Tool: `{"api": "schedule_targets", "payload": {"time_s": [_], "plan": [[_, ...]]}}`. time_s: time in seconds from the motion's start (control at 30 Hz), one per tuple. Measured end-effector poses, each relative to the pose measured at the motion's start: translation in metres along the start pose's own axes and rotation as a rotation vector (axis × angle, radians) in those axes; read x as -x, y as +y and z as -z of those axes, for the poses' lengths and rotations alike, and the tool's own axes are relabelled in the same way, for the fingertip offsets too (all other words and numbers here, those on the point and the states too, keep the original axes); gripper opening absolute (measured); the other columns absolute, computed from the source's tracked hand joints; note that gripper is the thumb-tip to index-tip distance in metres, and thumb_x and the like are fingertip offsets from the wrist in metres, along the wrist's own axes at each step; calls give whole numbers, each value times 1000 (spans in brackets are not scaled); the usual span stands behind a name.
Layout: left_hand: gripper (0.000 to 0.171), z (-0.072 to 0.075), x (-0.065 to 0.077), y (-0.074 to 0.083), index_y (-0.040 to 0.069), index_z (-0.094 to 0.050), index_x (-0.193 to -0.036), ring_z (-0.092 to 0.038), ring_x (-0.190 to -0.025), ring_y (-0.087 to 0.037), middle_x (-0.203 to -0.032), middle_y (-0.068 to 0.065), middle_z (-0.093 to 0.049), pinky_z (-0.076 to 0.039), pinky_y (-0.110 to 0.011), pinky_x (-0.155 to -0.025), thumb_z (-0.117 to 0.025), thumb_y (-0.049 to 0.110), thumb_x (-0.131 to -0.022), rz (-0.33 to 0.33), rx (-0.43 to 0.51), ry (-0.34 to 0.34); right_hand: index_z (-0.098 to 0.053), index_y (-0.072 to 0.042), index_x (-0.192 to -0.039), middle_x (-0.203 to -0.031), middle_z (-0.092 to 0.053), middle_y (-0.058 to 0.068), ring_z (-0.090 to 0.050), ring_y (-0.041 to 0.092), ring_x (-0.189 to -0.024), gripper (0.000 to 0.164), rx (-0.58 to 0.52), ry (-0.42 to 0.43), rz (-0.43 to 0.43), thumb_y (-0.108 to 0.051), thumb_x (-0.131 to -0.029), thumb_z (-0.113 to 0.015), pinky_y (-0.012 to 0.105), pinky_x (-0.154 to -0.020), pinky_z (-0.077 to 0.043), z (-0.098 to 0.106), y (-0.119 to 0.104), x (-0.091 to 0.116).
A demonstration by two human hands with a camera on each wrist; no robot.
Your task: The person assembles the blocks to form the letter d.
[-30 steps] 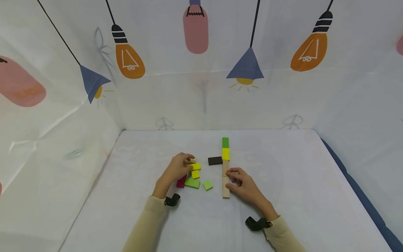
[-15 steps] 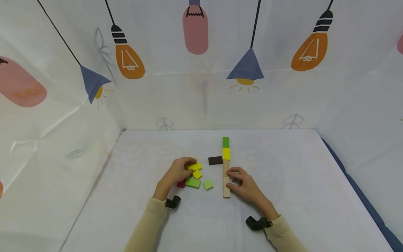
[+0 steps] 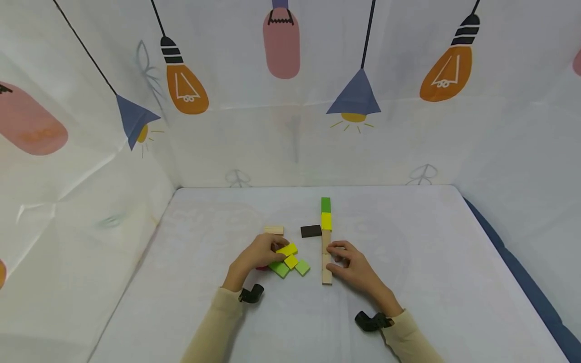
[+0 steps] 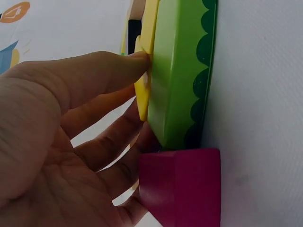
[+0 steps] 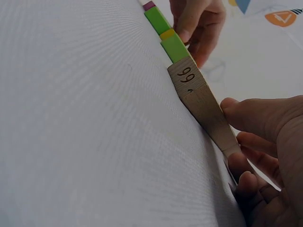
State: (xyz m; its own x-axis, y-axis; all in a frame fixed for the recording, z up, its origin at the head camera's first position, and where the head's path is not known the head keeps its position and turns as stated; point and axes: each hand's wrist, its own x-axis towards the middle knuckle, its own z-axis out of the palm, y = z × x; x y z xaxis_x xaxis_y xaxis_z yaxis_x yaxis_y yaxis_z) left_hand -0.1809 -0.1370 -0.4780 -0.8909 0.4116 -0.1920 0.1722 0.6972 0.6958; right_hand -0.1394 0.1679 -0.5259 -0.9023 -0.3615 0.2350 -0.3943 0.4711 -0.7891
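Note:
My left hand (image 3: 258, 254) pinches a yellow block (image 3: 288, 249) between thumb and fingers. Against that block lie a smaller yellow block (image 3: 291, 261), a long light-green block (image 3: 280, 269) and a small light-green block (image 3: 302, 267). The left wrist view shows the long block's scalloped dark-green edge, with a magenta block (image 4: 182, 184) at its end. On the right, my right hand (image 3: 356, 269) rests thumb and fingertips along the side of two pale wooden blocks (image 3: 327, 274) laid end to end. One shows engraved digits (image 5: 185, 74) in the right wrist view.
Beyond the wooden pair, the same straight row continues with a yellow block (image 3: 326, 221) and a green block (image 3: 326, 204). A dark block (image 3: 310, 231) sticks out sideways from the row. Behind my left hand lies another pale wooden block (image 3: 274, 230). White sheeting surrounds the white table (image 3: 408, 217).
My left hand has moved right and nearer to me, and the yellow and light-green blocks have shifted with it. The pale wooden block behind it is uncovered. My right hand stays put.

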Motion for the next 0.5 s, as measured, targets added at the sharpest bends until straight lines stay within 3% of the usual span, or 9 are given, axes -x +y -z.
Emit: {"api": "schedule_targets", "payload": {"time_s": [0.37, 0.5], "plan": [[37, -6, -8, 7, 3, -70, -125, -60, -89, -16, -110, -8, -72, -54, -34, -81, -77, 17, -91, -5, -27, 14, -72, -2, -127, -131, -63, 10, -61, 11, -92, 43, -3, 1, -2, -13, -86, -83, 21, -71, -51, 0, -1, 2], [36, -10, -10, 10, 2, -71, -122, -62, -93, -16, -109, -8, -71, -56, -37, -88, -77, 17, -90, 29, -44, 42, -72, -3, -127, -131, -63, 9, -60, 10, -92, 43, 1, -2, -16, -14, -87, -83, 21, -71, -51, -1, -2, 2]]}}
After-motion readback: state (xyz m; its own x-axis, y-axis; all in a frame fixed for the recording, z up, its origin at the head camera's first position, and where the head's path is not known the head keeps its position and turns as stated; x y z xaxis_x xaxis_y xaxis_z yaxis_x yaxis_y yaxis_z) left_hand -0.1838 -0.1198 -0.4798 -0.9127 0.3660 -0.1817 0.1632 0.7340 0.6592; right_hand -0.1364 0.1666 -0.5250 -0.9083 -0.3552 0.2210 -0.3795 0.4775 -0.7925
